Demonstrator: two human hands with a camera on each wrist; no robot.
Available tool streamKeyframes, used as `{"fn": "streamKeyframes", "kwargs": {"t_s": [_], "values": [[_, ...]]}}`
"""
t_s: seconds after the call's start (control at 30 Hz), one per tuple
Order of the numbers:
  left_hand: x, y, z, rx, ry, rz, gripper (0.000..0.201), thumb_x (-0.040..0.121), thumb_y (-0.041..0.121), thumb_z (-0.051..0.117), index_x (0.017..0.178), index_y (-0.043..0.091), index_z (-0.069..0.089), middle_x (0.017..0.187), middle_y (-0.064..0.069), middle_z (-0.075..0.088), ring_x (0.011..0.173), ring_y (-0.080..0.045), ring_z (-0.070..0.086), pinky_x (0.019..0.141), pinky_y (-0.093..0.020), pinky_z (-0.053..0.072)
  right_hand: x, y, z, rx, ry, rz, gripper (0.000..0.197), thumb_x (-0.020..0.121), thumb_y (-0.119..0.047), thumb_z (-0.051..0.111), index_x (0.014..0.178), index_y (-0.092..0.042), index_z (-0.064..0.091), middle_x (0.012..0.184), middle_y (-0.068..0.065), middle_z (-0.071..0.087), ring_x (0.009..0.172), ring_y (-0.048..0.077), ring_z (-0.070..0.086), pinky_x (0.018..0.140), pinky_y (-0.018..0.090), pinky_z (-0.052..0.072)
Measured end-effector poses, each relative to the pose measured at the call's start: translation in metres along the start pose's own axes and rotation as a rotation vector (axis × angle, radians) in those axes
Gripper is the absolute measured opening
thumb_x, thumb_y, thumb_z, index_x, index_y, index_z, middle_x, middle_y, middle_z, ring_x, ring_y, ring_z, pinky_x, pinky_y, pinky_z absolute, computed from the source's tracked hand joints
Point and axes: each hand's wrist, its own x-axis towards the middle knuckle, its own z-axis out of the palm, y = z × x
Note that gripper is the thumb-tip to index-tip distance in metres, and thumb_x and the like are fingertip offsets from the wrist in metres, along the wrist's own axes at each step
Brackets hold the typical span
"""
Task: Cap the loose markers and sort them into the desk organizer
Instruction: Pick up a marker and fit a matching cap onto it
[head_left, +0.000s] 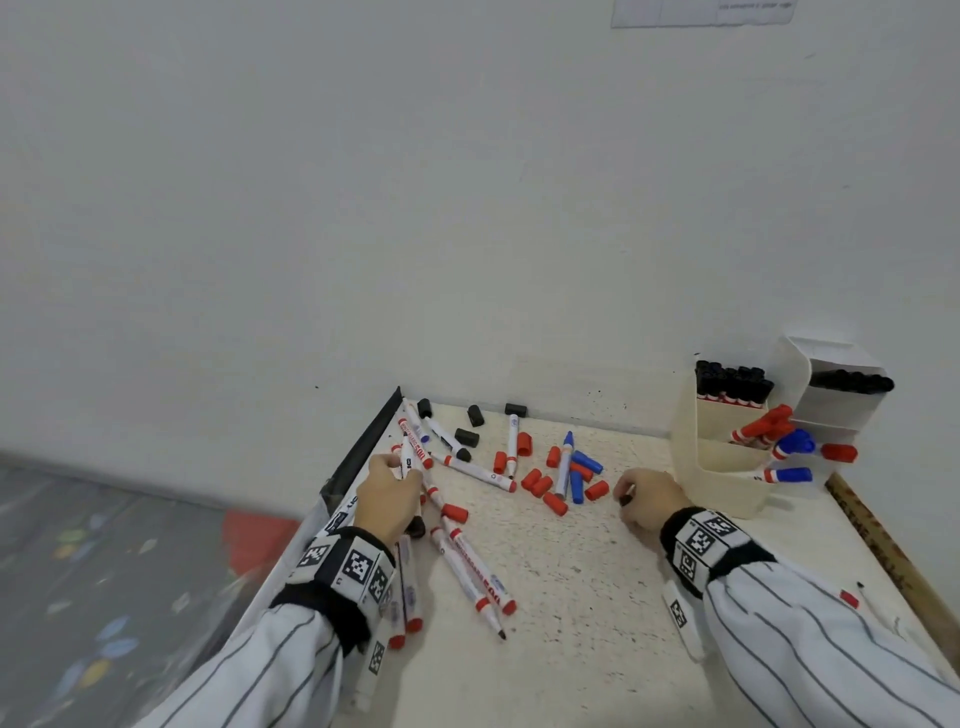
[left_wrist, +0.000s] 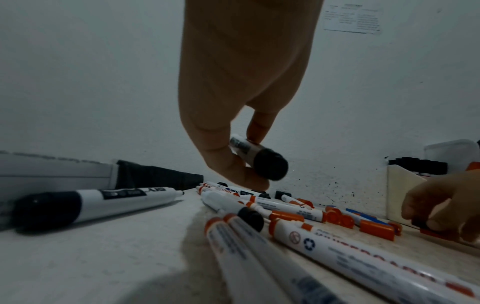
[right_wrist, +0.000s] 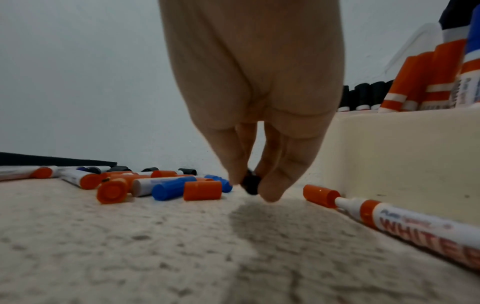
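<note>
My left hand (head_left: 395, 486) grips a white marker with a black end (left_wrist: 270, 166) just above the pile at the table's left, fingers curled round its barrel (head_left: 408, 462). My right hand (head_left: 631, 501) pinches a small black cap (right_wrist: 250, 182) between fingertips, low over the table beside the cream desk organizer (head_left: 727, 467). The organizer holds capped black markers (head_left: 732, 384) at the back and red and blue ones (head_left: 779, 436) in front. Loose red markers (head_left: 467, 561), red caps (head_left: 540, 486), blue caps (head_left: 587, 462) and black caps (head_left: 475, 415) lie between my hands.
A black strip (head_left: 363, 447) borders the table's left edge, with floor below. A wooden ruler (head_left: 883, 545) runs along the right edge. The wall stands right behind the table. A red marker (right_wrist: 389, 218) lies against the organizer's base. A black marker (left_wrist: 91, 203) lies left of my left hand.
</note>
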Motion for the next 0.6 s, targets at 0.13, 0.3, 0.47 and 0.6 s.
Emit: {"fn": "streamKeyframes", "kwargs": {"t_s": [0.13,0.3,0.47,0.6], "values": [[0.007,-0.004,-0.008,0.015,-0.024,-0.059,0.037,0.093,0.023,0.053,0.126,0.013,0.039,0.089,-0.001,0.05,0.078,-0.016,0.054,0.084,-0.04,0.053,0.019,-0.008,0.003,-0.016,0.163,0.056,0.031,0.088,-0.004,0.049,0.116,-0.014,0.058,0.121,0.011,0.055,0.106,0.025,0.055,0.092,0.032,0.047],[0.018,-0.008,-0.011,-0.019,-0.036,-0.083,0.032,0.093,0.018,0.053,0.122,0.015,0.041,0.084,0.002,0.053,0.075,-0.011,0.056,0.086,-0.042,0.054,0.039,-0.043,0.005,-0.097,0.212,0.019,0.041,0.088,-0.015,0.05,0.129,-0.017,0.05,0.14,0.009,0.038,0.127,0.027,0.037,0.104,0.039,0.034],[0.026,-0.01,-0.013,-0.032,-0.07,-0.096,0.025,0.092,0.018,0.053,0.115,0.017,0.043,0.085,0.004,0.054,0.081,-0.014,0.058,0.087,-0.042,0.053,0.059,-0.102,0.025,-0.03,0.042,-0.283,0.042,0.088,-0.014,0.047,0.128,-0.025,0.05,0.146,-0.001,0.034,0.135,0.022,0.028,0.11,0.044,0.026],[0.03,-0.011,-0.014,-0.032,-0.104,-0.097,0.019,0.093,0.021,0.051,0.109,0.021,0.042,0.09,0.001,0.058,0.082,-0.013,0.061,0.086,-0.04,0.055,0.066,-0.143,0.039,-0.132,-0.208,-0.398,0.052,0.09,-0.013,0.042,0.137,-0.033,0.039,0.153,-0.005,0.023,0.14,0.022,0.021,0.111,0.048,0.022]]}}
